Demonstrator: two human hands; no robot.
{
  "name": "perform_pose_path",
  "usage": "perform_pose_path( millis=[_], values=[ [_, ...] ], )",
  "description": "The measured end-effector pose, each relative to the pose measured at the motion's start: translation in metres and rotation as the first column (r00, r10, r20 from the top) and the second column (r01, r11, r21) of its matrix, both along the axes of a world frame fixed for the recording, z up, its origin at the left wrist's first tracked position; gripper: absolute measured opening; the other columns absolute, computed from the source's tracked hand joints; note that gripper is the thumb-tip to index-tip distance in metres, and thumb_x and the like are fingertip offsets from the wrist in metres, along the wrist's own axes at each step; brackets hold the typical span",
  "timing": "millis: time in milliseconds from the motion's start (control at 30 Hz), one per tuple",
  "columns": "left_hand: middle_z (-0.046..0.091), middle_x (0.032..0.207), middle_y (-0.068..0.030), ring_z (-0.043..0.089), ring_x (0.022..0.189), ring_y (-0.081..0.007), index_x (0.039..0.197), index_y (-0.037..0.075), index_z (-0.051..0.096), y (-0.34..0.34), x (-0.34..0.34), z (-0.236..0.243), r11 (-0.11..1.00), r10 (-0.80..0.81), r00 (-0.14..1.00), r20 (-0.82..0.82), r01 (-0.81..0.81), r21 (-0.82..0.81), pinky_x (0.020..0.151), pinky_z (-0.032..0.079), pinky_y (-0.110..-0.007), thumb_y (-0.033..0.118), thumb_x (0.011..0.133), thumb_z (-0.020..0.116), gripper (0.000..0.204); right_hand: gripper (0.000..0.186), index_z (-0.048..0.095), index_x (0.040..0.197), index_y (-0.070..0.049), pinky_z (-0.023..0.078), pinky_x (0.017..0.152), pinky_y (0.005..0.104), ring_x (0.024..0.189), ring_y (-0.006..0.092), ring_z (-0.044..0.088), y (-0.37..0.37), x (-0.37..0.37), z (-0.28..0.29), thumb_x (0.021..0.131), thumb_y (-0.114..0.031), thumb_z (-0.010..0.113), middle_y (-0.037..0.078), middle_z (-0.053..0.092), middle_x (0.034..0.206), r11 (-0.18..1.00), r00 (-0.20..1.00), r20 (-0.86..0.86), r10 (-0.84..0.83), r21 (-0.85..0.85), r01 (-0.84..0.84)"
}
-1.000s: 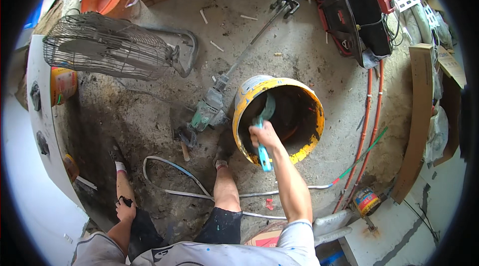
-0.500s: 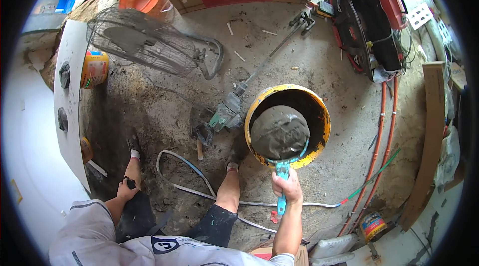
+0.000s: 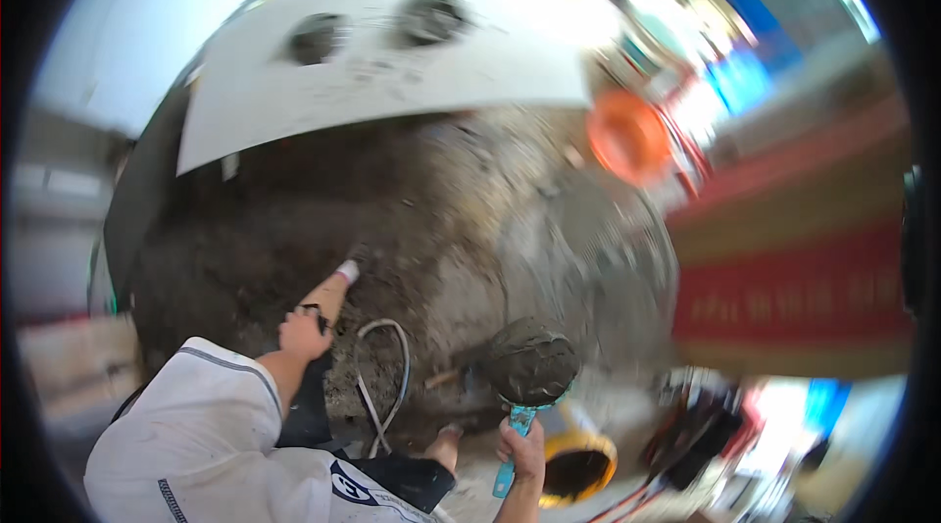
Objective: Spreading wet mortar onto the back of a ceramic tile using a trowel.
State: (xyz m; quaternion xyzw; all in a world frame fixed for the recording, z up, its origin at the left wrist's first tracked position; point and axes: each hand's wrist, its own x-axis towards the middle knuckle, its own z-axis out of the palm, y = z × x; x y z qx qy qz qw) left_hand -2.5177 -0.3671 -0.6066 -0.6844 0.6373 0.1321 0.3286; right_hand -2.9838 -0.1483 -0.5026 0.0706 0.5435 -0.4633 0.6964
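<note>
- Dirt-darkened floor is spreading toward a white board bearing two dark lumps.
- Right hand is gripping a turquoise-handled scoop, fingers closed; its mortar-filled bowl is pointing away from the body, long axis leaning slightly right, well short of the board's near edge.
- Left hand is resting nearer that edge, curled at the leg; whether it is gripping something dark, I cannot tell.
- Blur is smearing the box; the lower picture edge is cutting off the right forearm.

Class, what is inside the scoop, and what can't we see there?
A rounded heap of dark grey paste fills the scoop, held in the right hand. The heap covers the scoop's inner bottom, so that is hidden.
</note>
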Motion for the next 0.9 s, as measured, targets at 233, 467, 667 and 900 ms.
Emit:
perform_pose_path(
  millis=[233, 467, 667, 900],
  values=[
    [0.056, 0.153, -0.0218, 0.047, 0.147, -0.0420, 0.139, 0.011, 0.067, -0.110, 0.107, 0.021, 0.942, 0.326, 0.911, -0.251, -0.292, 0.165, 0.103, 0.051, -0.059, 0.053, 0.088, 0.075, 0.067, 0.022, 0.058, 0.106, -0.009, 0.041, 0.046, 0.0294, 0.053, 0.0111, 0.050, -0.512, 0.232, -0.049, 0.093, -0.012, 0.076, -0.001, 0.055, 0.071, 0.829, 0.842, -0.232, 0.486, -0.182, -0.529],
    [0.047, 0.165, -0.0196, 0.042, 0.153, -0.0431, 0.147, 0.014, 0.064, -0.174, 0.175, 0.023, 0.809, 0.568, 0.771, -0.290, -0.457, 0.370, 0.112, 0.047, -0.065, 0.053, 0.094, 0.071, 0.066, 0.008, 0.059, 0.103, -0.006, 0.039, 0.051, 0.0284, 0.055, 0.0092, 0.047, -0.913, 0.549, -0.107, 0.097, -0.007, 0.065, -0.003, 0.049, 0.070, 0.517, 0.644, -0.362, 0.673, -0.392, -0.761],
    [0.048, 0.161, -0.0194, 0.039, 0.154, -0.0432, 0.147, 0.014, 0.065, -0.198, 0.211, 0.022, 0.664, 0.740, 0.608, -0.287, -0.593, 0.456, 0.116, 0.043, -0.069, 0.053, 0.097, 0.069, 0.063, 0.033, 0.061, 0.117, 0.007, 0.057, 0.058, 0.0400, 0.059, 0.0254, 0.062, -1.079, 0.752, -0.141, 0.087, -0.005, 0.062, 0.010, 0.060, 0.071, 0.198, 0.239, -0.834, 0.497, -0.160, -0.967],
    [0.048, 0.160, -0.0177, 0.039, 0.154, -0.0421, 0.143, 0.013, 0.068, -0.236, 0.235, 0.014, 0.637, 0.768, 0.552, -0.325, -0.610, 0.471, 0.113, 0.044, -0.070, 0.054, 0.093, 0.073, 0.065, 0.064, 0.056, 0.153, -0.002, 0.059, 0.096, 0.0582, 0.109, 0.0515, 0.071, -1.109, 0.797, -0.222, 0.088, -0.003, 0.063, 0.034, 0.067, 0.121, 0.063, -0.429, -0.886, -0.178, 0.425, -0.903]
  ],
)
